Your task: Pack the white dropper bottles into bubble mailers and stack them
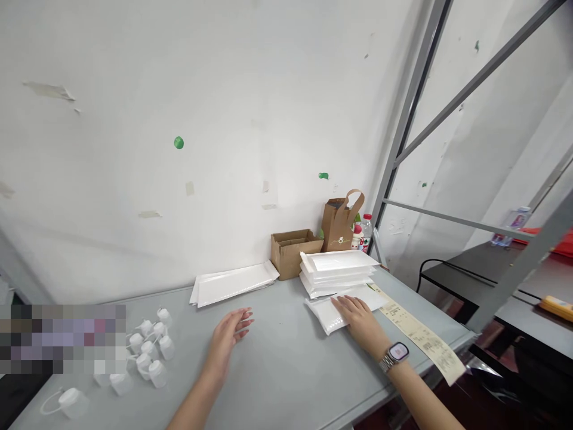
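My right hand (358,318) lies flat, fingers stretched, on a white padded envelope (329,315) on the grey table (277,370); a watch is on that wrist. Just behind the envelope is a stack of white padded envelopes (338,272). My left hand (228,334) hovers open over bare table near the middle, fingers spread, holding nothing. A second, flatter pile of white envelopes (233,283) lies against the wall beyond it.
Several small white capped bottles (150,352) cluster at the left. A long strip of printed labels (421,334) hangs over the right edge. An open cardboard box (293,251), a brown paper bag (340,224) and drink bottles (364,233) stand by the wall. A metal rack frame (403,131) rises at right.
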`<state>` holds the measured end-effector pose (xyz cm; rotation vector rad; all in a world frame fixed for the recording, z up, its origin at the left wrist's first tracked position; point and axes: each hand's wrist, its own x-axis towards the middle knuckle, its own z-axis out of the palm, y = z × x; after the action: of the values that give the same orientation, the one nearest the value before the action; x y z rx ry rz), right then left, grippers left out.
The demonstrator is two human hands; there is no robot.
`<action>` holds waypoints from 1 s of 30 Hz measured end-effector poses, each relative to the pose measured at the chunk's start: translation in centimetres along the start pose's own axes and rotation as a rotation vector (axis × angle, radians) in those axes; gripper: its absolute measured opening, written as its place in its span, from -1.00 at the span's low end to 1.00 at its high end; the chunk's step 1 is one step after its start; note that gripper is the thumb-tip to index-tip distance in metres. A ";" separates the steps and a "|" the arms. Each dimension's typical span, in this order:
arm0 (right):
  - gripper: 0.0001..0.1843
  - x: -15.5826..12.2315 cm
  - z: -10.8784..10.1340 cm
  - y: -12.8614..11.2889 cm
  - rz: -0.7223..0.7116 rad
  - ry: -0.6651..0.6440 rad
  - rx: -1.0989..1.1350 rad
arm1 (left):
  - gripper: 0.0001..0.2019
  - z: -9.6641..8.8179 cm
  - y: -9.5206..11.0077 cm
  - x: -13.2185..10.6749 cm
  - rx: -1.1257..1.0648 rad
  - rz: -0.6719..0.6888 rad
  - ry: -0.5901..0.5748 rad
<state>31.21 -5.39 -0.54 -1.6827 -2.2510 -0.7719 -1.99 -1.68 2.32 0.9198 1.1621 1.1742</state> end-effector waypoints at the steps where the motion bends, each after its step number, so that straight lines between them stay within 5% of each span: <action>1: -0.37 0.0 -0.2 -0.4 0.013 0.021 0.039 | -0.56 0.0 0.0 0.1 -0.002 0.000 0.002; 7: -0.30 -0.7 -4.1 -1.5 0.028 0.291 0.233 | -0.55 -0.1 -0.4 0.2 0.003 -0.016 -0.022; 12: -0.37 2.3 -5.5 1.6 0.285 0.632 0.118 | -0.55 0.0 -0.5 0.1 0.010 -0.016 -0.042; 17: -0.40 7.3 -2.3 4.9 0.273 0.545 0.015 | -0.55 -0.2 -0.5 0.2 -0.003 -0.015 -0.025; 22: -0.35 9.5 1.1 5.4 0.212 0.381 0.024 | -0.55 -0.2 -0.4 0.4 -0.015 -0.018 -0.013; 30: -0.27 8.9 -0.3 3.0 0.221 0.545 0.108 | -0.55 -0.1 -0.6 0.5 0.007 -0.001 -0.001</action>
<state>31.16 2.37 4.77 -1.4214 -1.6768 -0.9025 -1.98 -1.26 1.59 0.9249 1.1660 1.1693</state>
